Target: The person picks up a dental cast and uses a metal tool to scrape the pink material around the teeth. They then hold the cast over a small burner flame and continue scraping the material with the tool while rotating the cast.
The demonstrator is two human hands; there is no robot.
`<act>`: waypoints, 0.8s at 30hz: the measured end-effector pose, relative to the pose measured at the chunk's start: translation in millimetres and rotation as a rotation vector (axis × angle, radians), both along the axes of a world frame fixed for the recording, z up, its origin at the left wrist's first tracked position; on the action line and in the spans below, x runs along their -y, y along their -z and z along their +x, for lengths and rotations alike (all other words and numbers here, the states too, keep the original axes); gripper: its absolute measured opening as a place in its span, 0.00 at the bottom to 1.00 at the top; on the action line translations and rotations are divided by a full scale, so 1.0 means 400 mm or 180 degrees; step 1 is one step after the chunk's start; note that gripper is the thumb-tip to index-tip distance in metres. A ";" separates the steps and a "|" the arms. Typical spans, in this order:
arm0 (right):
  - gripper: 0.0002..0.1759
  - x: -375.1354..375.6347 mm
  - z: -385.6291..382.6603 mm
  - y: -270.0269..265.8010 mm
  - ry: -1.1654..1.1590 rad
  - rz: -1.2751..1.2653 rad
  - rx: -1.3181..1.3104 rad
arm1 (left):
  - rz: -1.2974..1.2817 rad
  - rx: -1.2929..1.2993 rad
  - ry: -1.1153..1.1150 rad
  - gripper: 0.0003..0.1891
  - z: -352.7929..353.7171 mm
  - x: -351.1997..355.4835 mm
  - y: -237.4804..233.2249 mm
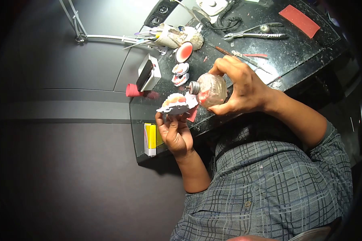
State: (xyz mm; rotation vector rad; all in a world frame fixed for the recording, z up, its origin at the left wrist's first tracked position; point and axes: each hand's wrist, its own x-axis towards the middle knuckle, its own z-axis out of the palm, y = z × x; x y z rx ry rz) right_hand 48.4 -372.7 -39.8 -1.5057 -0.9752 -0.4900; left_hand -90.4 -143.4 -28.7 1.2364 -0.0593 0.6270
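The left hand is raised palm-up at the front edge of the dark worktop, its fingers grasping a plaster tooth model from below. The right hand, wrist bent, wraps its fingers around a round glass bottle. The bottle is tipped sideways, its metal neck just beside the model.

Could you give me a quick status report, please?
Left hand grips dental cast. Right hand holds glass bottle, nozzle near cast. Nothing between them.
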 end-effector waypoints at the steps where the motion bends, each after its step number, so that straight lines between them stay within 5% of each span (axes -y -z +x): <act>1: 0.32 0.000 0.000 0.001 -0.0001 -0.0002 -0.0001 | 0.0061 0.0071 -0.0078 0.22 0.001 0.005 0.000; 24: 0.32 -0.005 -0.003 0.008 -0.0238 -0.0173 0.0131 | 0.0337 0.0215 -0.0123 0.19 0.007 0.044 -0.017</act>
